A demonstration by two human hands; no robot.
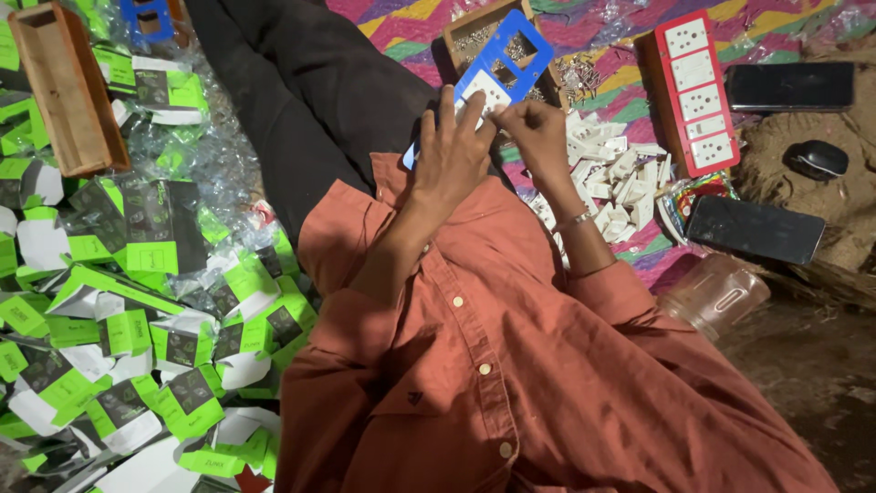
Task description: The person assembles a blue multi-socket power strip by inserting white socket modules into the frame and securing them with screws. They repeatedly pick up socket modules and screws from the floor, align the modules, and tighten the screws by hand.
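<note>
Your left hand [453, 155] clamps the blue frame [497, 68]; your right hand [538, 137] has its fingers pinched on a white socket insert [482, 96]. If that insert goes in tilted, it could jam or pop out among the loose white parts [616, 183].

Both forearms reach forward from rolled rust-orange sleeves and meet at the blue socket plate [497, 68]. The left hand [452, 155] grips the plate's near end, fingers curled over it. The right hand [538, 132], a bracelet on its wrist, pinches at the plate's near edge just beside the left.

white sockets pile [613, 183] rt, green cartons [137, 319] lt
</note>
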